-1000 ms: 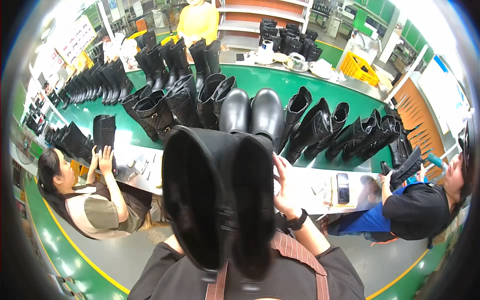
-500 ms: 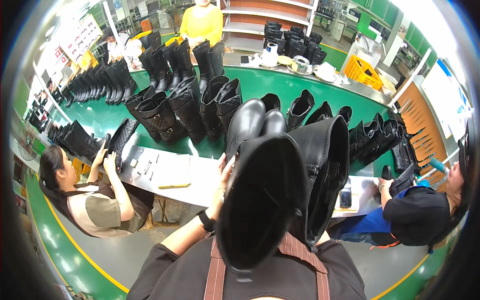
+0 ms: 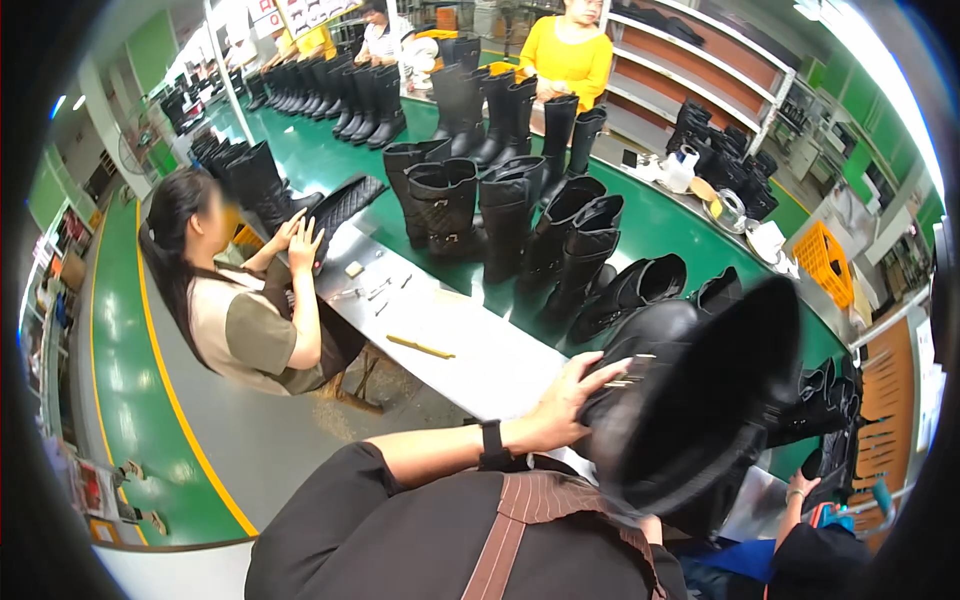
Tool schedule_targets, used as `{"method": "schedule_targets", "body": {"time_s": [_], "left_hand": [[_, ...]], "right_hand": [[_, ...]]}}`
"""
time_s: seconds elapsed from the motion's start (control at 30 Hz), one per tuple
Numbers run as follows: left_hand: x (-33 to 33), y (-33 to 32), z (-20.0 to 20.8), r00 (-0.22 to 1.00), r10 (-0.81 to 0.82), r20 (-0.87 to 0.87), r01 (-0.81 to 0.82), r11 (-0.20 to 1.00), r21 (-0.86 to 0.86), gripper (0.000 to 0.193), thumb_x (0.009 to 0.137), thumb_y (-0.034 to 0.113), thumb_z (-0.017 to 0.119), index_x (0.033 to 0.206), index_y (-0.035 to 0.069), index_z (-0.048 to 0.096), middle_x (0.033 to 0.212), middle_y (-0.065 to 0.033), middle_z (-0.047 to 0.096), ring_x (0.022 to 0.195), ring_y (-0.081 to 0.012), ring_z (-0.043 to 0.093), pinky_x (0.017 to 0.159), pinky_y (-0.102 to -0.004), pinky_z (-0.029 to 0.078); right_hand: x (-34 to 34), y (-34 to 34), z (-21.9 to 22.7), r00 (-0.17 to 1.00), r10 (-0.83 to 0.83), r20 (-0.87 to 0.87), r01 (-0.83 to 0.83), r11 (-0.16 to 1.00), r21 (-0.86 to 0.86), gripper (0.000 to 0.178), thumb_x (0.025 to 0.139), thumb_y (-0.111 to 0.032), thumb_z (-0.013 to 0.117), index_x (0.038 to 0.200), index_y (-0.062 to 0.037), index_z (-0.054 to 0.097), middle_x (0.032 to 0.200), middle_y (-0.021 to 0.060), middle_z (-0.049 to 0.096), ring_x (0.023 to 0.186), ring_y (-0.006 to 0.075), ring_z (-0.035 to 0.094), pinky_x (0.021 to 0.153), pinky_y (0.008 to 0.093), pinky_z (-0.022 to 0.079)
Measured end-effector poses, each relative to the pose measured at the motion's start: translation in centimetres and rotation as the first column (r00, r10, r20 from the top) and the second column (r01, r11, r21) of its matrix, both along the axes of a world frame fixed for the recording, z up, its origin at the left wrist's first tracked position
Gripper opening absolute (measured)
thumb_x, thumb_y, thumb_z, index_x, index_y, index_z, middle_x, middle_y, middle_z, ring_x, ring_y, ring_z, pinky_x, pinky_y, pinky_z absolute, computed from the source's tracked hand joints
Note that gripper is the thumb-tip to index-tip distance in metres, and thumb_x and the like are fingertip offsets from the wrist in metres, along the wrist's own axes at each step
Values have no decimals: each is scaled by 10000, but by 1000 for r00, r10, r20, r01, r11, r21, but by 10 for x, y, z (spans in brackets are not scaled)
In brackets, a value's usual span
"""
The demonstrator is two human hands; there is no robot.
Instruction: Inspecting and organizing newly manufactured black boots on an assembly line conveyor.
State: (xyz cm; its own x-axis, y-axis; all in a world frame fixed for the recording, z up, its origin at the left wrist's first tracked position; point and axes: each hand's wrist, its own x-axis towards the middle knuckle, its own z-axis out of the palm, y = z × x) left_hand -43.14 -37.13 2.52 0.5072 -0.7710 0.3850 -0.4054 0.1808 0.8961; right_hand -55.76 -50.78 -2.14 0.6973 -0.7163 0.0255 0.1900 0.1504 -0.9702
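A tall black boot (image 3: 715, 400) is close in front of me, tilted, with its wide dark opening toward me; it is smeared by motion. My left hand (image 3: 562, 402), wearing a black wristband, grips its side near a metal buckle (image 3: 632, 370). Behind this boot, a second dark boot shows only in part. Of my right arm, just a patch of skin (image 3: 650, 530) appears below the boot; the fingers are hidden behind it. Past my hands, more black boots (image 3: 575, 245) stand on the green table (image 3: 440, 310).
Along the near metal edge (image 3: 480, 350) lie a yellow strip (image 3: 420, 346) and small tools. A co-worker (image 3: 250, 290) handles a quilted boot (image 3: 345, 208) at left; another co-worker's hand (image 3: 800, 487) is at lower right. A person in yellow (image 3: 565, 60) stands across the table.
My view has swung to the left, and the scene is tilted. The boots I hold have moved toward the right of the picture, and the front one has tipped over to the right.
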Motion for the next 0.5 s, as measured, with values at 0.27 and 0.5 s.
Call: {"method": "schedule_targets", "body": {"time_s": [0.27, 0.5], "left_hand": [[35, -9, 45, 895, -278, -348, 335, 936, 113, 863, 827, 425, 722, 1485, -2, 362, 1384, -257, 459, 1217, -311, 520, 1053, -421, 409], [21, -15, -5, 556, -179, -812, 515, 841, 167, 750, 912, 560, 658, 1362, -28, 538, 1293, -126, 618, 1189, -188, 578, 1051, -306, 418]], "right_hand": [[2, 10, -4, 999, -16, -29, 18, 999, 41, 689, 1003, -243, 602, 1556, -44, 243, 1508, 116, 402, 1362, 210, 400, 1138, 324, 310], [-6, 2, 4, 998, -38, -54, 42, 997, 66, 693, 1009, -256, 594, 1561, -45, 233, 1508, 118, 395, 1366, 209, 393, 1144, 329, 302]]}}
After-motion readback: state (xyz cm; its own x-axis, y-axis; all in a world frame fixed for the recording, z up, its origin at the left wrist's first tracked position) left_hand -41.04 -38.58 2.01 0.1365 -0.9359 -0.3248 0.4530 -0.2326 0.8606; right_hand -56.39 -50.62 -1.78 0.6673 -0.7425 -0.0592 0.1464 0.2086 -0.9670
